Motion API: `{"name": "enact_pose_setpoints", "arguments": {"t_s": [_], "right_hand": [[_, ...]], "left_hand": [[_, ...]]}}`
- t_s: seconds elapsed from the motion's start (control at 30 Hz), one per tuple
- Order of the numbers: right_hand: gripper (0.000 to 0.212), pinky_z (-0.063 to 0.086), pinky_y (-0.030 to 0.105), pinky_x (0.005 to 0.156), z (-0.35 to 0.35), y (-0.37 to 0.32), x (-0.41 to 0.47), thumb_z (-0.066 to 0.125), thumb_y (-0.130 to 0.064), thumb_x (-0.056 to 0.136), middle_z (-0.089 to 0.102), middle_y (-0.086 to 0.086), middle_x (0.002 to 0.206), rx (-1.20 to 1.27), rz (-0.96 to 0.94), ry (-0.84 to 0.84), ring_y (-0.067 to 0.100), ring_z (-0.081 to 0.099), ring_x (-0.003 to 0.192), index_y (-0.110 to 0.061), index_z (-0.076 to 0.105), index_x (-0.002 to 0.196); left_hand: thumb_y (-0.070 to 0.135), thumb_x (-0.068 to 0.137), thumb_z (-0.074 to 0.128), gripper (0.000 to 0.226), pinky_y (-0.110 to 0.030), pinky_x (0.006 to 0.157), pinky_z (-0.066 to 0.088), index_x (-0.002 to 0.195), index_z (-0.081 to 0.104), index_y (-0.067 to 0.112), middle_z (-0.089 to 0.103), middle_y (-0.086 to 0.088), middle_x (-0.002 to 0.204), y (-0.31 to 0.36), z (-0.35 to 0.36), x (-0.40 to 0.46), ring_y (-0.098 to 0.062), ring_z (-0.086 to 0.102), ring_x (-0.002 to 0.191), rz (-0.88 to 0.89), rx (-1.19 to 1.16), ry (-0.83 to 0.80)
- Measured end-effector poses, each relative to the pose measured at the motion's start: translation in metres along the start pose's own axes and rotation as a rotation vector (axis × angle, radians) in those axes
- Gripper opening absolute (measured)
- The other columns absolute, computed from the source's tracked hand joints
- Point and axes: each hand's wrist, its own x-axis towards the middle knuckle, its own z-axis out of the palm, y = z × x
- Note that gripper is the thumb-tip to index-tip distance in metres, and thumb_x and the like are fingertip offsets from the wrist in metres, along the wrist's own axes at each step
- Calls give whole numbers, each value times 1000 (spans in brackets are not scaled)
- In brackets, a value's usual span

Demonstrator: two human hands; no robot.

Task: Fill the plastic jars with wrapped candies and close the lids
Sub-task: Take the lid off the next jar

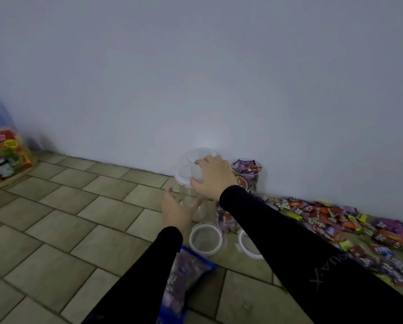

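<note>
At frame centre, the right hand lay spread on the lid of a clear jar. The left hand, fingers relaxed, touched the jar's side. Wrapped candies littered the floor at lower right.

Both hands reach forward, fingers spread.
</note>
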Motion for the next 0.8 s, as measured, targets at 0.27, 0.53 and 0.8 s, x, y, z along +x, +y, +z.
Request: {"name": "enact_pose_setpoints", "arguments": {"t_s": [0.27,0.53,0.8], "right_hand": [[56,33,38,93,10,-13,3,35,-52,95,55,11,125,-86,92,-119,29,51,114,-8,48,127],[60,31,36,107,4,-26,-3,51,-47,92,44,14,136,156,14,-102,29,39,129,-4,46,134],[69,21,17,108,-23,-36,-37,66,-42,85,32,-2,150,552,8,101,10,29,139,-12,43,142]], "left_hand": [[26,67,87,91,-37,99,46,142,37,11,49,-3,139,-7,6,20,-17,50,122,26,-51,-109],[6,73,78,59,-35,80,52,123,47,14,58,-3,120,-6,4,15,-21,60,105,2,-285,33],[35,58,80,76,-51,90,53,124,43,25,59,-4,121,7,-8,-6,-24,60,112,145,-336,171]]}}
